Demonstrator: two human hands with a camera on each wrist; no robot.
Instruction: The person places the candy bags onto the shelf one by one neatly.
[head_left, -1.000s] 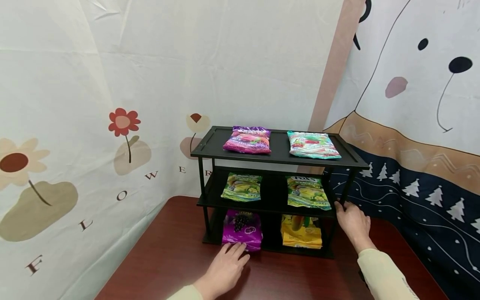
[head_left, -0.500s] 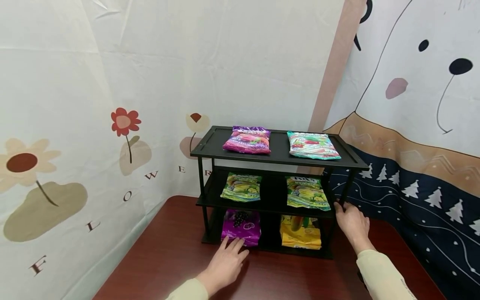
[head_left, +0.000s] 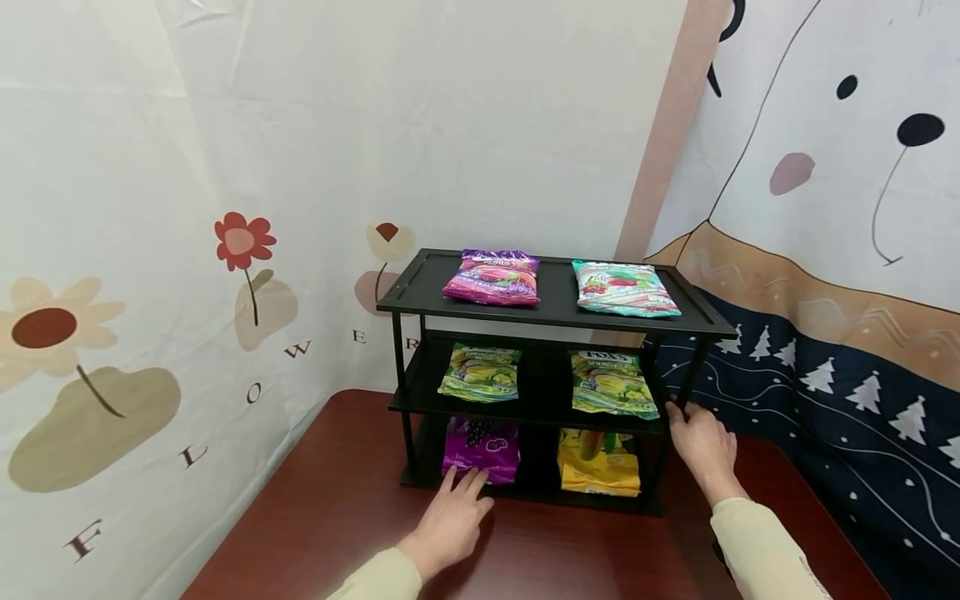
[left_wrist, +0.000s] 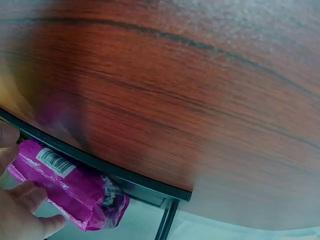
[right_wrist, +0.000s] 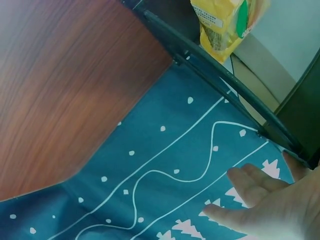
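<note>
On the bottom shelf of a black three-tier rack [head_left: 546,392], a purple bag with a dark fruit picture [head_left: 481,454] lies at the left. My left hand [head_left: 452,517] reaches it from the front, its extended fingertips touching the near end. The left wrist view shows that purple bag [left_wrist: 60,185] with a barcode, the hand's fingers [left_wrist: 31,197] spread against it. At the rack's right side, my right hand [head_left: 703,446] touches the frame by the middle shelf's corner. Its fingers look loosely extended in the right wrist view, where the hand [right_wrist: 275,205] wraps round nothing.
A yellow bag [head_left: 598,475] shares the bottom shelf. Two green bags [head_left: 480,375] lie on the middle shelf; a pink-purple bag [head_left: 493,279] and a teal bag [head_left: 626,292] on top. The rack stands on a reddish-brown table [head_left: 555,558], before printed cloth [head_left: 487,125].
My left hand has moved forward, sliding the purple bag deeper onto the bottom shelf. The right hand keeps its place at the rack's side.
</note>
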